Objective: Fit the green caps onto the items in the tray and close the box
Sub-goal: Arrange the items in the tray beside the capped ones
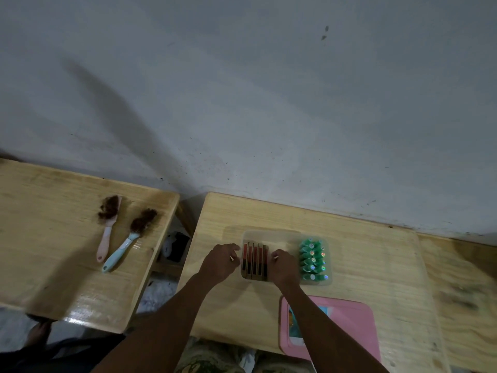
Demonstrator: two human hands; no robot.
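1. Seen from above on a pale wooden table (269, 219): a clear plastic tray (271, 235), set against a grey, speckled wall (269, 90) that fills the upper frame.
2. Inside the tray, toward 9 o'clock: a row of slim red-and-dark items (255, 261) lying side by side, uncapped ends not clearly legible in the dim light.
3. Toward 3 o'clock in the same tray: a cluster of green caps (313, 259), packed in rows, well clear of either hand.
4. Left hand (219, 262) at the tray's 9 o'clock edge, fingers curled loosely, thumb and forefinger closed on a small pale sliver; what that sliver is, impossible to say.
5. Right hand (282, 267) at the 3 o'clock side of the red items, between them and the caps, fingers bent down onto the tray, a small pale tip showing at the fingertips; firm grip or mere touch, not readable.
6. At 5 o'clock from the tray, near the table's front edge: a pink box (349, 327) lying flat with a picture panel on its face.
7. On a second wooden table (53, 265) at 9 o'clock, separated by a narrow gap: a pink-handled brush (106, 235) and a blue-handled brush (121, 251), both matted with brown fibres, heads pointing to 12 o'clock.
8. Long soft shadow across the wall above the brushes; glare on the second table's front edge.
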